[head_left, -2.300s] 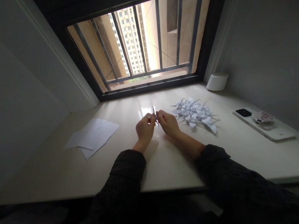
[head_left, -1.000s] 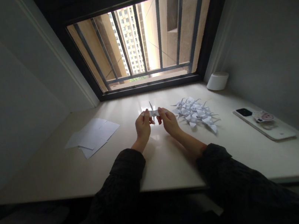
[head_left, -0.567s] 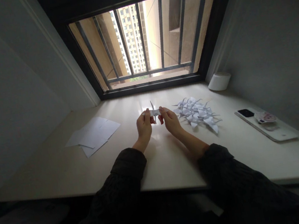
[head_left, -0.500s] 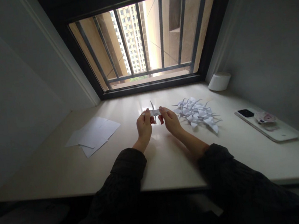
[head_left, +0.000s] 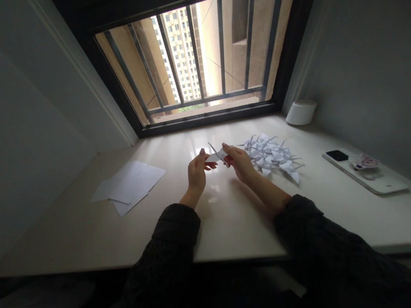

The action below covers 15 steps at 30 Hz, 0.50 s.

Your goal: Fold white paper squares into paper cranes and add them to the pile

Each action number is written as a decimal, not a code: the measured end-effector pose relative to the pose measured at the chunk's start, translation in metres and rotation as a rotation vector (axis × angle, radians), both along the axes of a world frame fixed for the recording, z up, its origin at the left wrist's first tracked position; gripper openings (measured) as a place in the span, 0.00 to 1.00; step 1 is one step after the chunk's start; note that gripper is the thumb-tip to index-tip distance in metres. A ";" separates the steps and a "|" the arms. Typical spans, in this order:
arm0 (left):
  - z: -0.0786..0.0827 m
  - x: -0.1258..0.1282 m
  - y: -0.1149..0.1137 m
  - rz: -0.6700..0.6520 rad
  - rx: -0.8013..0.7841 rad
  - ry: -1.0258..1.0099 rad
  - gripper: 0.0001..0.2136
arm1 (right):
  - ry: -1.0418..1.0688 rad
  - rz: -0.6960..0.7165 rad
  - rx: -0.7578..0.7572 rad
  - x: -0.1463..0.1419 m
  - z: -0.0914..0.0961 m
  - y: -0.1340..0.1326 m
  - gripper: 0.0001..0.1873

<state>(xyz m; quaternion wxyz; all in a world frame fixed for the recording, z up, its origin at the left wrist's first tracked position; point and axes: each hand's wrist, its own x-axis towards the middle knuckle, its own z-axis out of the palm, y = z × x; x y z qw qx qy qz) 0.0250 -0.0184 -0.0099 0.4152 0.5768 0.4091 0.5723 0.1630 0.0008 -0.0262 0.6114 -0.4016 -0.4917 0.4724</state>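
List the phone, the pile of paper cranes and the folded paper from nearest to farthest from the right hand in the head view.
From the right hand:
1. Folded paper: in its fingers.
2. Pile of paper cranes: just to its right.
3. Phone: far right, beyond the pile.

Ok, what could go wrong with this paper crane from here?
The right hand pinches the paper crane; too firm a grip might crease it. That hand also appears close to the pile of folded cranes, so a sideways brush could perhaps knock some out of place.
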 end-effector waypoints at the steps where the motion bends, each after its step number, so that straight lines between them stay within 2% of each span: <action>1: 0.000 -0.001 0.001 -0.001 -0.019 -0.018 0.26 | 0.007 0.031 -0.030 0.002 -0.001 0.002 0.25; 5: -0.001 -0.002 0.002 -0.069 0.019 -0.004 0.15 | 0.118 0.167 -0.163 0.008 -0.002 0.007 0.22; 7: -0.002 -0.002 0.001 -0.135 0.061 0.031 0.15 | 0.147 0.205 -0.212 0.010 -0.001 0.007 0.21; 11: -0.004 0.001 0.001 -0.228 0.090 0.094 0.20 | 0.070 0.195 -0.249 0.014 -0.002 0.007 0.20; 15: -0.007 0.003 0.005 -0.194 0.067 0.051 0.17 | -0.041 0.144 -0.209 0.013 -0.004 0.008 0.21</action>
